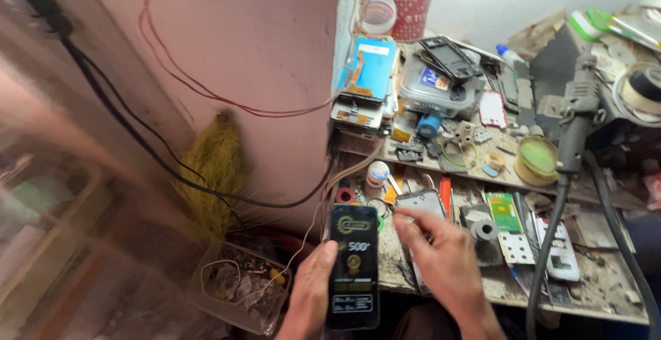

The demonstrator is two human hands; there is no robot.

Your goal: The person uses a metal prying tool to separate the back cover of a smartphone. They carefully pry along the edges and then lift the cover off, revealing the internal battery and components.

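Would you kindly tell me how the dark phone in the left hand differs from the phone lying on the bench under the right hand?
The dark phone is held in the left hand off the bench edge; the bench phone lies flat under the right hand. The dark phone's lit screen shows graphics; the bench phone's face is pale and blank. Both are slim rectangular phones lying lengthwise.

Desk [513, 292] is dusty and crowded: green circuit board [505, 211], white phone shell [559, 252], grey tape roll [485, 230], orange screwdriver [445, 196], round green tin [537, 160].
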